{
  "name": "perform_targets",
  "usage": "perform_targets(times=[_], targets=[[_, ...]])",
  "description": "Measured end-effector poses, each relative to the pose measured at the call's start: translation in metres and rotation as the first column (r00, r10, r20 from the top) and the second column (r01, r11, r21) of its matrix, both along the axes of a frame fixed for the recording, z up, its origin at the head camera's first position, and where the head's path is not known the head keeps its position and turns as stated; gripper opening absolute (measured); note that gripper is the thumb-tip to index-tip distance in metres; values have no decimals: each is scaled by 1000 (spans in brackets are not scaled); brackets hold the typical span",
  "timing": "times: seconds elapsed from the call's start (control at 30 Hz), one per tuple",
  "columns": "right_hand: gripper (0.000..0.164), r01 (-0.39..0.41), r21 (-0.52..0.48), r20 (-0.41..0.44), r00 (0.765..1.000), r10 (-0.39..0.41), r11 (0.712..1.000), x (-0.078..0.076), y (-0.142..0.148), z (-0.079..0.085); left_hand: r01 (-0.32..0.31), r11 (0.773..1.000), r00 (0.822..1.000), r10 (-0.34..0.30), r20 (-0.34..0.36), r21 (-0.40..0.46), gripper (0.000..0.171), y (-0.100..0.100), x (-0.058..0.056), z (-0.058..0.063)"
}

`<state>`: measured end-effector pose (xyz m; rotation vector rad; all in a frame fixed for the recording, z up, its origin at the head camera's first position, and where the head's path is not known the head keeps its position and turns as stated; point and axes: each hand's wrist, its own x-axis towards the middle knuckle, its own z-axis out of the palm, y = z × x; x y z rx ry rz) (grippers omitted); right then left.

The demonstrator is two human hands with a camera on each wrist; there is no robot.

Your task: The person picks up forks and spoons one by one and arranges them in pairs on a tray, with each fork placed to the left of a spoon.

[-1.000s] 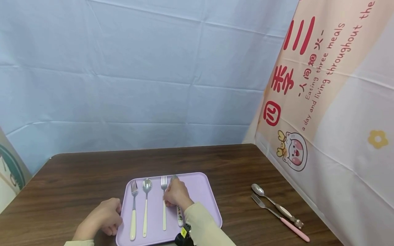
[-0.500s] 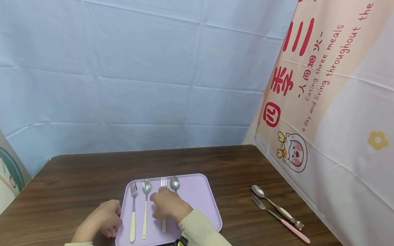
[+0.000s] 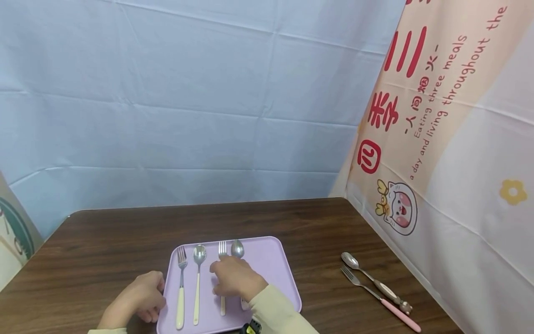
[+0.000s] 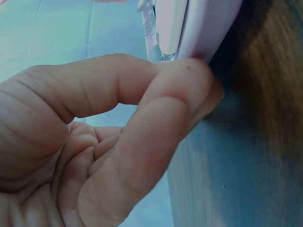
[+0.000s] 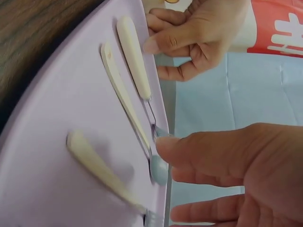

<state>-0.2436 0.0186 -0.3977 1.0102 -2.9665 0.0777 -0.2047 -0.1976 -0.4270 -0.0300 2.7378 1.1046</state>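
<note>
My left hand (image 3: 143,294) pinches the left rim of a lilac tray (image 3: 269,273) between thumb and fingers. Over the tray's middle is my right hand (image 3: 235,280), its fingers loosely extended and holding nothing. It covers the middle of a cream-handled fork (image 3: 223,306) and part of a spoon with a patterned handle (image 3: 238,249). To its left lie a slim cream-handled spoon (image 3: 197,297) and another fork with a thicker cream handle (image 3: 180,306). All four pieces lie side by side, heads toward the far rim. In the right wrist view, the thumb (image 5: 199,146) overlaps the slim spoon's bowl.
On the brown wooden table (image 3: 125,236), right of the tray, a pink-handled fork (image 3: 398,314) lies beside a spoon with a bear-tipped handle (image 3: 385,290). A pale blue cloth (image 3: 187,116) hangs behind the table, and a printed cloth (image 3: 459,185) borders the right side.
My right hand has left the patterned spoon, uncovering its bowl, and shifted left over the neighbouring fork, then slightly back right. My left hand stays at the tray's rim.
</note>
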Motion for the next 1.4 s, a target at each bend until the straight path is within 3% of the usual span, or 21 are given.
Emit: perform_targets(times=[0.73,1.13,1.4], targets=[[39,152,-93,81,986,-145,984,-22,112,6,-6,1000,1000,6,25,6,23,-1,-4,-1],[35,253,-145,110,965,-239,956,-19,167,-13,-12,1000,1000,12,11,6,22,-1,-1,0],[36,310,-128,110,948,-297,942,-12,202,-14,-19,1000,1000,19,12,1,22,0,0,1]])
